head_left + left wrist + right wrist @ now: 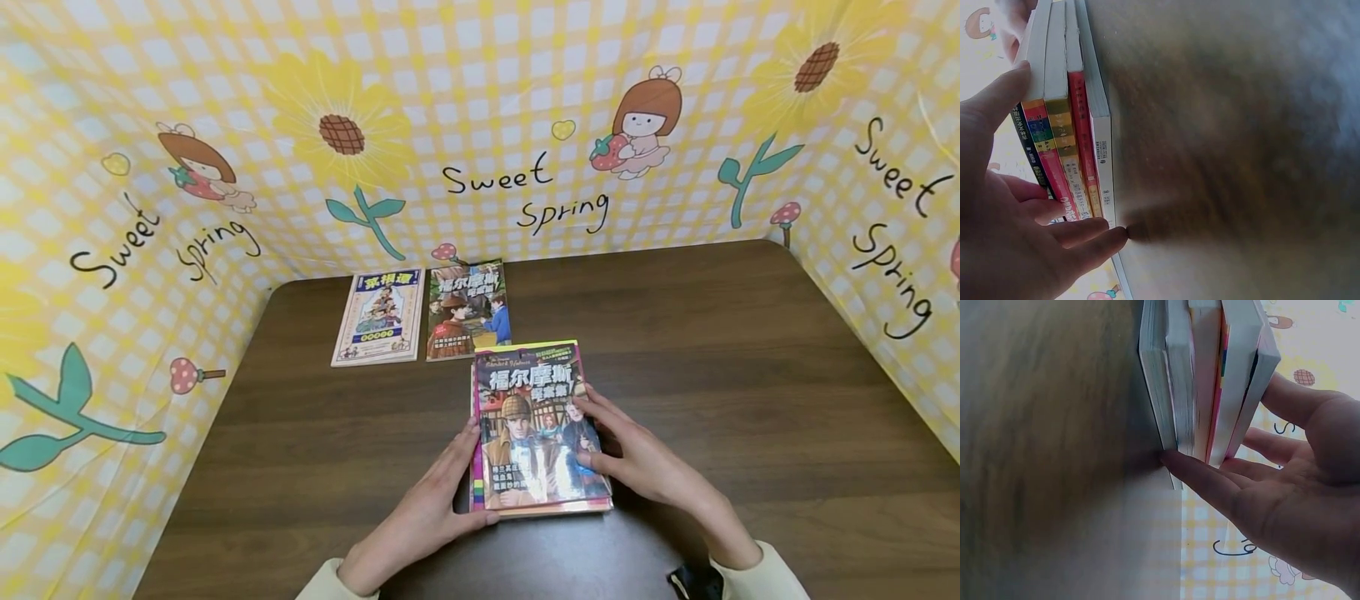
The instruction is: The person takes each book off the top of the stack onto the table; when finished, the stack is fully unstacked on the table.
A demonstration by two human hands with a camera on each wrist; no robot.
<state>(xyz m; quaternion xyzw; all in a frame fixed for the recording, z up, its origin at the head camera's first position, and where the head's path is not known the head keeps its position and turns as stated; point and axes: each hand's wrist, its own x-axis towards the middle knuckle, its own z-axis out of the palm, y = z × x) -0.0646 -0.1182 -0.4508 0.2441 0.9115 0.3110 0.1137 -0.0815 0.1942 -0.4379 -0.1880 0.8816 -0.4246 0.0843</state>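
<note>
A stack of several books (525,425) lies on the table, topped by a glossy cover with a detective in a brown cap. My left hand (423,512) lies along the left side. In the left wrist view, its fairly straight fingers touch the coloured spines (1075,169), and the thumb is at the near edge. On the other side is my right hand (645,454), its thumb at the top book and its extended fingers against the page edges (1207,394) in the right wrist view. The edges run slightly uneven there.
Behind the stack, to the left, lie a pale book with a blue title band (378,321) and a dark-covered comic book (468,312). A black object (693,582) is beside my right sleeve. Yellow checked cloth (465,108) encloses the brown table (690,333) at back and sides.
</note>
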